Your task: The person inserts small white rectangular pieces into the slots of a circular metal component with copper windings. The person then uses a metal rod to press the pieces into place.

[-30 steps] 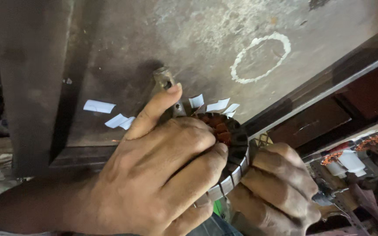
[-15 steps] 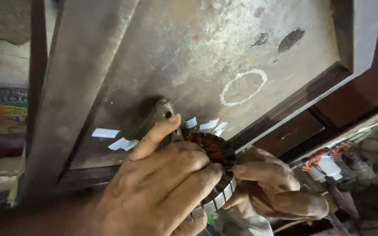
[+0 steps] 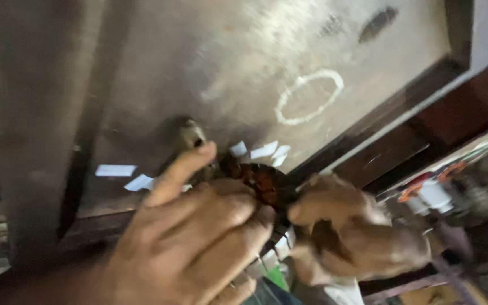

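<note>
My left hand (image 3: 199,237) wraps over a round motor stator (image 3: 264,186) with copper-coloured windings and a ribbed metal rim, its index finger stretched up toward a small metal bolt head (image 3: 190,135) on the worktable. My right hand (image 3: 351,234) grips the stator's right side, fingers curled in. The stator rests at the near edge of the worn metal table top (image 3: 227,73). The picture is blurred by motion.
Small white paper slips (image 3: 264,151) lie on the table around the stator, more of them (image 3: 117,170) to the left. A white chalk ring (image 3: 310,97) marks the table. A dark raised frame (image 3: 402,107) borders it on the right. Cluttered parts (image 3: 433,195) lie beyond.
The view has swung and blurred. My right hand has shifted its grip higher on the stator's right side. My left hand stays clamped over it.
</note>
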`<state>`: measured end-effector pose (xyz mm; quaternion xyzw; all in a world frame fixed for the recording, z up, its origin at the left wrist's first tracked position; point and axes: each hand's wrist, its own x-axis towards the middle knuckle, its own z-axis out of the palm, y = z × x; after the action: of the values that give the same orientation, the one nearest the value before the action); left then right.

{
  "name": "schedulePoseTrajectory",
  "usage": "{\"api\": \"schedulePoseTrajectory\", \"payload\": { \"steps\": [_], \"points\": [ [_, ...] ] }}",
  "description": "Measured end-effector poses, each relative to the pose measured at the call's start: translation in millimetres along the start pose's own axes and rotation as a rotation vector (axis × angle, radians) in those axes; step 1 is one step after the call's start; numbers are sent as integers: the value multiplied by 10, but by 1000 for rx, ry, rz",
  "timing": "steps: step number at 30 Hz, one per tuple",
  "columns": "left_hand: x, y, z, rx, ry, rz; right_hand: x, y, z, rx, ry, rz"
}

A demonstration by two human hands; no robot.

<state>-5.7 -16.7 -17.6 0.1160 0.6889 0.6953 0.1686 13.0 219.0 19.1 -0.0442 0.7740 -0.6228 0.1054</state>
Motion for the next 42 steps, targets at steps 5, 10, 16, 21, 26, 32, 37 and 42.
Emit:
{"api": "schedulePoseTrajectory", "payload": {
  "steps": [5, 10, 16, 21, 26, 32, 37, 42],
  "points": [
    [-60, 242, 16, 229, -157, -130, 57, 184, -464, 124, 109, -69],
    [-87, 345, 231, 284, 9, -245, -167, 191, -614, -599, -36, 67],
    [-69, 303, 316, 258, 65, -278, -501, 311, -355, -734, -154, 99],
    [-136, 301, 248, 241, 25, -232, -515, 338, -395, -623, -177, 106],
    [-124, 139, 288, 166, 102, -62, -473, 241, -352, -470, -50, 248],
    [-98, 179, 214, 145, 89, -67, -527, 218, -277, -516, 36, 259],
    [-83, 259, 172, 88, 91, -122, -660, 406, -336, -672, 106, 53],
    [-90, 289, 123, 107, 74, -159, -538, 388, -423, -766, 216, -213]
  ]
}}
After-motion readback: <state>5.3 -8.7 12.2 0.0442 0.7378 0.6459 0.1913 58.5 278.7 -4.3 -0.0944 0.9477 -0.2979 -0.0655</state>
